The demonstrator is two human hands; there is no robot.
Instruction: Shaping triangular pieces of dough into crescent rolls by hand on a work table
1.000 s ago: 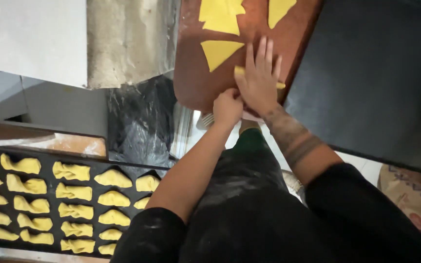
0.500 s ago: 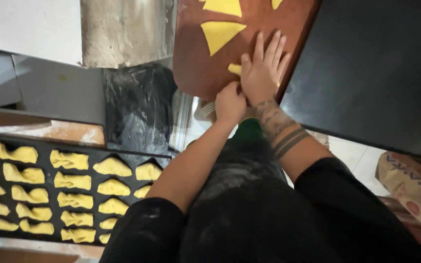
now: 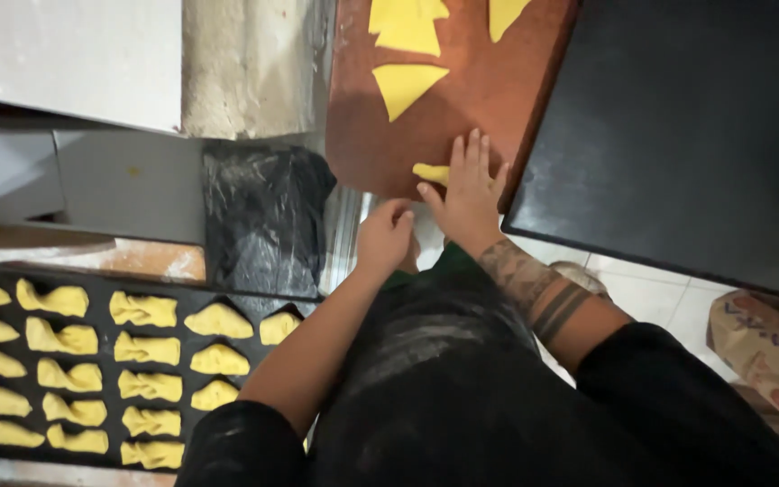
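Observation:
My right hand (image 3: 468,192) lies flat, fingers spread, on a rolled piece of yellow dough (image 3: 430,171) at the near edge of a brown wooden board (image 3: 448,117). My left hand (image 3: 383,236) is curled just below that edge, beside the right hand, and whether it holds anything is hidden. A flat yellow dough triangle (image 3: 405,87) lies further up the board, with two more cut pieces (image 3: 407,22) at its far end.
A black tray (image 3: 11,280) at the lower left holds several shaped yellow dough pieces in rows. An empty black baking tray (image 3: 687,135) lies to the right of the board. A black plastic bag (image 3: 263,216) sits between them. A patterned paper sack (image 3: 768,352) is at the lower right.
Both hands have slid back toward me along the board, rolling the dough piece down to its near edge. The view has shifted slightly.

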